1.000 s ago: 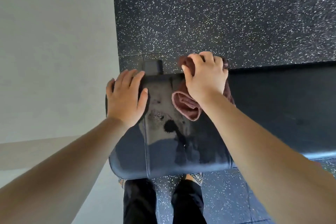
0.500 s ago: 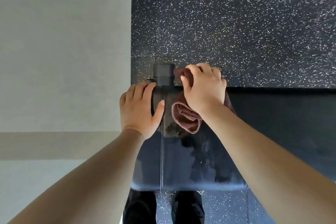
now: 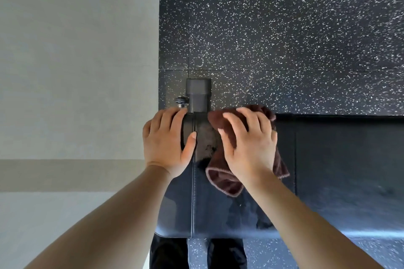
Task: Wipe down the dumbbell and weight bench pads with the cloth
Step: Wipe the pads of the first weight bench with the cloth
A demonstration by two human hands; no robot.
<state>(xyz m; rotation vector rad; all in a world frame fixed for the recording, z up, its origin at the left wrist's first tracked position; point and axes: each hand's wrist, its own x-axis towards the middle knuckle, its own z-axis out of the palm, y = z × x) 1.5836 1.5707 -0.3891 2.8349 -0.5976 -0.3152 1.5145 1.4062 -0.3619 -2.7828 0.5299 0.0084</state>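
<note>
Cloth (image 3: 227,181) is pressed flat onto the weight bench pad (image 3: 328,170) under the right hand (image 3: 249,144).

A dark brown cloth with a pale hem is seen bunched at the far left end of the black pad, its edges spilling out on both sides of the right hand; the right grip is spread wide over it, fingers splayed, palm down; the left hand (image 3: 168,140) is laid open on the pad's left end, just beside the cloth, thumb stretched toward it, nothing held; a black frame post (image 3: 198,94) is seen beyond the pad's far edge, over speckled rubber floor (image 3: 284,28); dark trousers (image 3: 168,251) are visible below the pad.
</note>
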